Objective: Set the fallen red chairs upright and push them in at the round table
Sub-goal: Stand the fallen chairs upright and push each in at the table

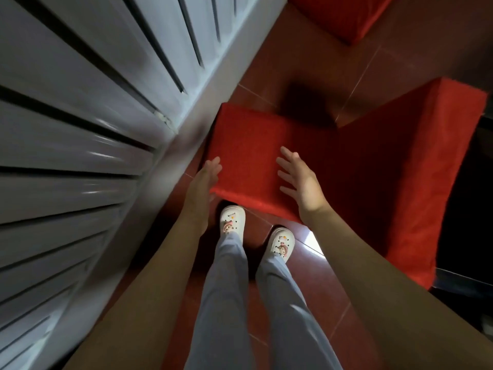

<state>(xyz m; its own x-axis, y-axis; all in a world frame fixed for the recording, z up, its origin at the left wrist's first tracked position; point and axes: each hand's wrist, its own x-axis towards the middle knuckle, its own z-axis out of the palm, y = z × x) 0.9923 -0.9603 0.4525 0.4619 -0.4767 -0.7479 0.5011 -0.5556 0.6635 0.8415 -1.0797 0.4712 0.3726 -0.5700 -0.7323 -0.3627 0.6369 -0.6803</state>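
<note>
A red fabric-covered chair [266,145] lies tipped over on the red tiled floor just ahead of my feet. One flat padded panel faces up and a second panel [416,169] angles off to the right. My left hand [208,174] is open at the left edge of the near panel, fingers spread and touching or nearly touching it. Over the panel's near right part, my right hand [298,180] hovers open, palm down. A second red chair [344,14] shows at the top edge. The round table is not in view.
White louvred doors [93,116] run close along the left. My feet in white clogs [232,218] stand right behind the chair. Dark furniture [469,209] sits at the right edge. Bare red tiles [306,57] lie between the two chairs.
</note>
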